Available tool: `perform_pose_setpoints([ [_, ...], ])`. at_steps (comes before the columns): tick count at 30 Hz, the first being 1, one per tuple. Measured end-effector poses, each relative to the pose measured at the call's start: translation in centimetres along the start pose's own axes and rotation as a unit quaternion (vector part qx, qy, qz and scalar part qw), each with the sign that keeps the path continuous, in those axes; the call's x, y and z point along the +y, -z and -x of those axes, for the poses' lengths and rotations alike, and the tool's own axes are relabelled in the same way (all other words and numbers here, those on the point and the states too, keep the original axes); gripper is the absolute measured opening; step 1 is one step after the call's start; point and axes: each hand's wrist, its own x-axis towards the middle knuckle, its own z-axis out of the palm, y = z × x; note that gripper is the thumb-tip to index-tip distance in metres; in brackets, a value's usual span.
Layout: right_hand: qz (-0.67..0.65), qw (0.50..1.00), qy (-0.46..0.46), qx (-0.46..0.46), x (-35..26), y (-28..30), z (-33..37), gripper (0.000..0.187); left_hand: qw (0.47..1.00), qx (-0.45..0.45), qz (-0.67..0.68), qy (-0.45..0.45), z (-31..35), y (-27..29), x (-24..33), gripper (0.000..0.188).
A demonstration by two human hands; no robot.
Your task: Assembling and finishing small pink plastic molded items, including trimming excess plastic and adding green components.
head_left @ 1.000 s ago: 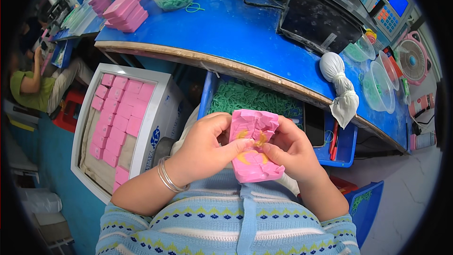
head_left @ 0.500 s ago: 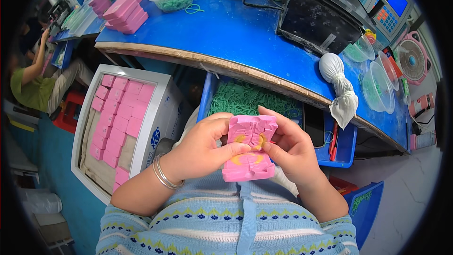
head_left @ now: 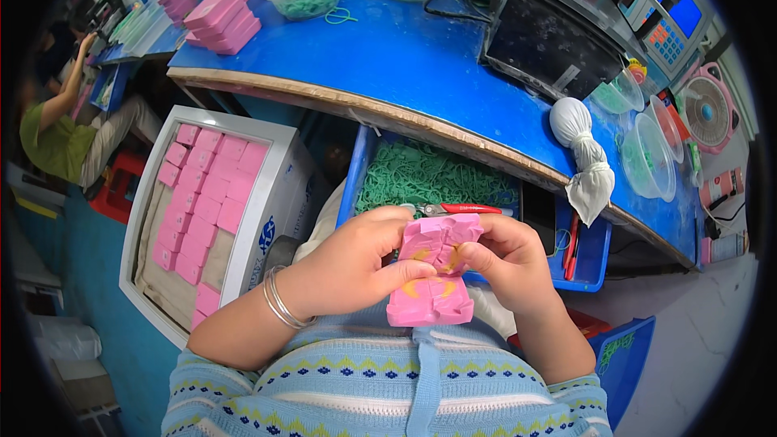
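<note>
The open pink block [head_left: 441,263] has dropped slightly closer to the person's lap, and red-handled pliers [head_left: 471,209] now show beyond it in the blue drawer [head_left: 354,174], lying against tangled green bands [head_left: 433,174]. Both hands and the block hide the drawer's near part. A pale box [head_left: 283,170] of pink blocks [head_left: 212,186] stands to the left. The left hand [head_left: 356,263] and right hand [head_left: 514,263] grasp the block from either side, thumbs on its inner faces. Behind, the blue desk [head_left: 405,48] carries bowls [head_left: 306,2] and a knotted white cloth [head_left: 579,142]; another person [head_left: 61,137] sits far left.
</note>
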Motion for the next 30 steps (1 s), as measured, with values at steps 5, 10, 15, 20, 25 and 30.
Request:
perform_pose_setpoints([
  [5,-0.041,0.999,0.008,0.015,-0.2,-0.4,-0.2,0.020,1.000,-0.008,-0.023,-0.019,-0.1,0.0,-0.2,0.017],
  [10,-0.002,0.999,0.029,0.020,0.3,-0.3,-0.5,0.017,0.997,0.017,-0.054,-0.047,-0.2,-0.6,-0.9,0.019],
  [15,0.030,0.999,0.042,0.010,0.2,-0.4,-0.5,0.017,0.979,0.119,0.165,0.022,-0.1,-1.6,-1.0,0.017],
  [20,0.053,0.997,0.063,0.014,0.5,-0.3,-0.5,0.017,0.961,0.141,0.236,0.018,-0.4,-1.5,-0.8,0.022],
  [25,0.042,0.998,0.051,0.008,0.5,-0.2,-0.5,0.016,0.978,0.120,0.166,0.030,-0.4,-1.3,-0.9,0.021],
  [30,0.048,0.998,0.028,0.016,0.5,0.0,-0.6,0.019,0.953,0.092,0.285,0.041,-0.6,-2.0,-1.1,0.027],
])
